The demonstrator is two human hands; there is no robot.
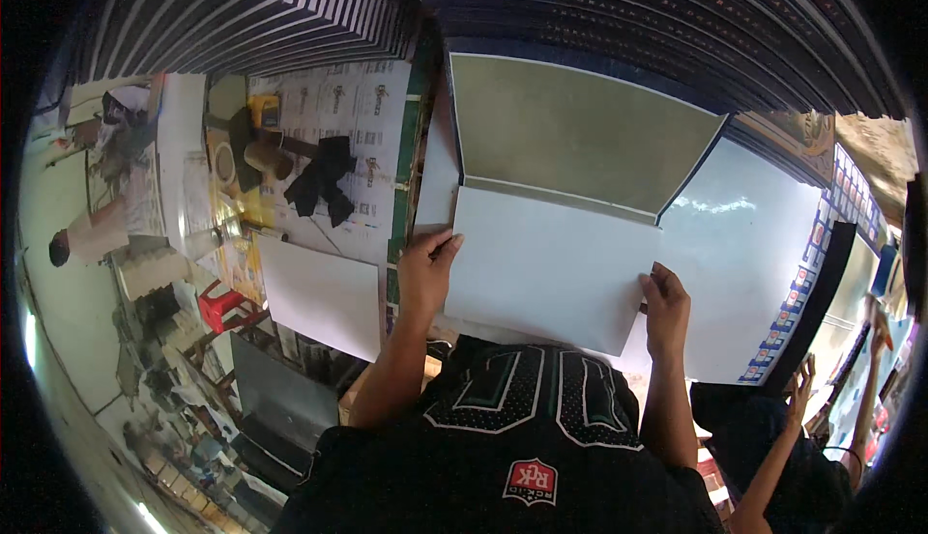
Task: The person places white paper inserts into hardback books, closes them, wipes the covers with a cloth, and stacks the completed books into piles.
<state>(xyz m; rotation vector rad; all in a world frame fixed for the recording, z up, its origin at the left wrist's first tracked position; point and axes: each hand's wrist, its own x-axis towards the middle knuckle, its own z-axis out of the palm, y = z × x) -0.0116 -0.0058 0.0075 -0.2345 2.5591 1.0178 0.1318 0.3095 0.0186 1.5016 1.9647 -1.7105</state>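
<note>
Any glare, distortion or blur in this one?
Head view: bright glare streaks the glossy white sheet at right; fisheye curvature bows the stack of dark covers above; corners go black; left hand and right hand look fairly sharp.

Wht board point(546, 268) underside hidden; 2 bk stacks point(667, 22) cropped.

Left hand point(426, 271) and right hand point(666, 308) both pinch, well apart.

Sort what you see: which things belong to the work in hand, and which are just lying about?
Likely in use:
- white sheet, edges pinched by left hand and right hand
- grey panel
- dark stacks, possibly

Apparently lying about:
- red stool
- brown cylinder
</note>
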